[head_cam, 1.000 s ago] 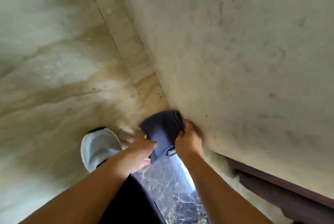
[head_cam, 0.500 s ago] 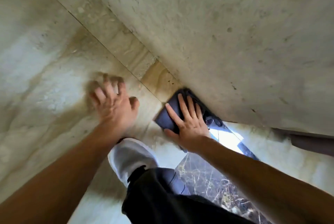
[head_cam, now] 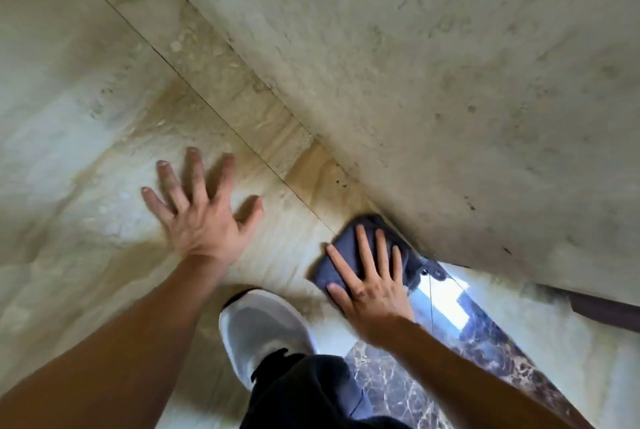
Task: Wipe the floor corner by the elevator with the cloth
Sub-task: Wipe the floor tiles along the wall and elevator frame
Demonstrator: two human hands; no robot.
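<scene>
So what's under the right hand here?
The right hand lies flat, fingers spread, on the dark cloth, which is pushed into the corner against the wall. The floor beneath the cloth is covered, so its condition cannot be seen.

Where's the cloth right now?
In the head view, the cloth lies flat under the right hand, pushed into the floor corner against the wall, right of the white shoe.

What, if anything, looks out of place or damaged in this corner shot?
Nothing looks damaged or spilled. The right hand presses the dark cloth flat into the corner; the left hand rests spread on the pale stone floor. Only small dark specks show on the wall.
</scene>
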